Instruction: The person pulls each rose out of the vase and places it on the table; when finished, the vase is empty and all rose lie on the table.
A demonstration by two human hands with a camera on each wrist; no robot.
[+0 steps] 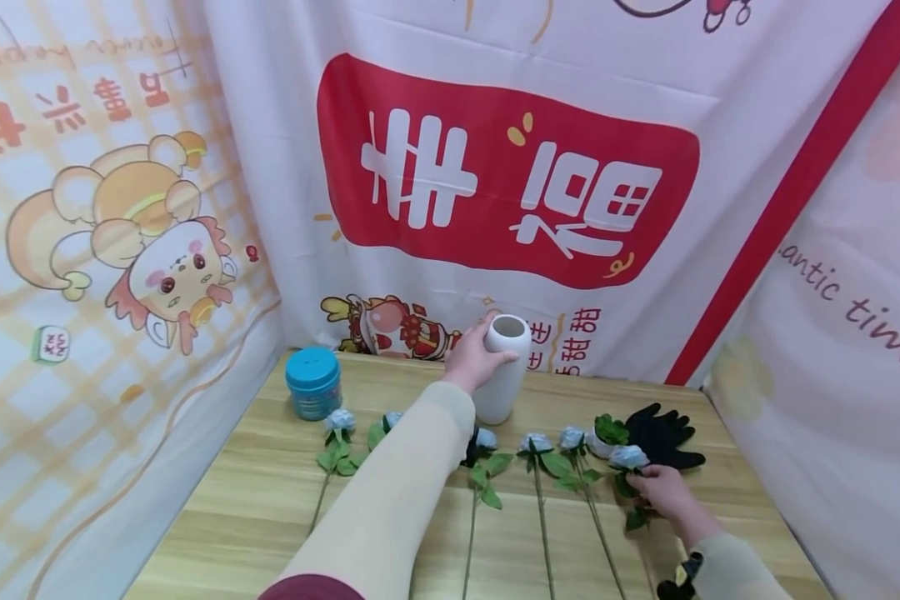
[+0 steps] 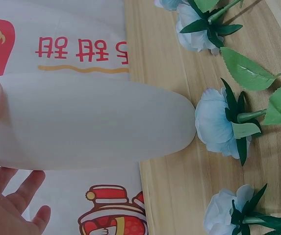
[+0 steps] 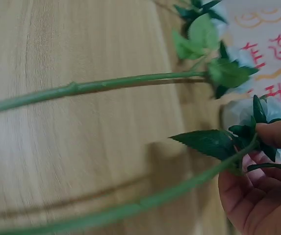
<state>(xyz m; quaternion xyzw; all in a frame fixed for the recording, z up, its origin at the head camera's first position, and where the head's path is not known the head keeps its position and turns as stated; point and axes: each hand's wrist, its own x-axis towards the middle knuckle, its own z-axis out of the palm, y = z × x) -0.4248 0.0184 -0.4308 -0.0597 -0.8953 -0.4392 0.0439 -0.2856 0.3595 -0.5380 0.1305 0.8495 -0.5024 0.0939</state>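
Observation:
A tall white vase (image 1: 504,387) is gripped near its mouth by my left hand (image 1: 474,354), thumb on one side and fingers on the other. In the left wrist view the vase (image 2: 91,122) has its base beside a pale blue flower (image 2: 214,120); whether they touch I cannot tell. My right hand (image 1: 667,492) pinches the stem of a blue flower (image 1: 628,457) just below its bloom. The right wrist view shows that green stem (image 3: 145,203) raised over the wood, its shadow beneath. My left sleeve hides part of the flower row.
More long-stemmed blue flowers (image 1: 536,443) lie in a row across the wooden table (image 1: 232,492). A blue-lidded jar (image 1: 313,383) stands at the back left. Back right are a black glove (image 1: 660,433) and a small green plant (image 1: 611,429). Printed cloth (image 1: 270,167) hangs behind the table.

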